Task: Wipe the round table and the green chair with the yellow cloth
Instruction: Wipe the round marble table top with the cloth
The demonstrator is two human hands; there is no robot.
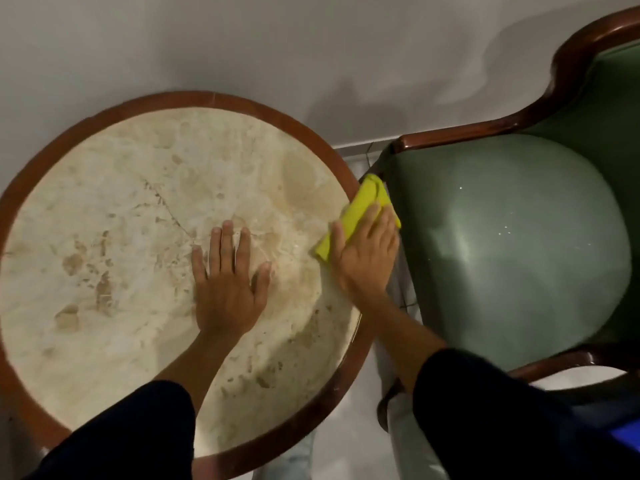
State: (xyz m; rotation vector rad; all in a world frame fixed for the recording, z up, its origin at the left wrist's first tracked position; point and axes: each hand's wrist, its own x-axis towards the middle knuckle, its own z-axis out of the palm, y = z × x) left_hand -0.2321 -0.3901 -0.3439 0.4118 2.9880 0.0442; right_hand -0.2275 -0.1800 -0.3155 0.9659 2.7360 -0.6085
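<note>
The round table (pixel 114 188) has a cream marble top inside a brown wooden rim. My left hand (pixel 227 282) lies flat on the marble near its middle, fingers spread, holding nothing. My right hand (pixel 365 251) presses the folded yellow cloth (pixel 362 206) against the table's right rim, palm down on top of it. The cloth's far end sticks out past my fingers toward the green chair (pixel 512 244), which stands right of the table with a padded green seat and a dark wooden frame.
A white wall (pixel 277 46) runs behind the table and chair. A narrow strip of pale tiled floor (pixel 353 161) shows in the gap between them. My dark sleeves fill the bottom of the view.
</note>
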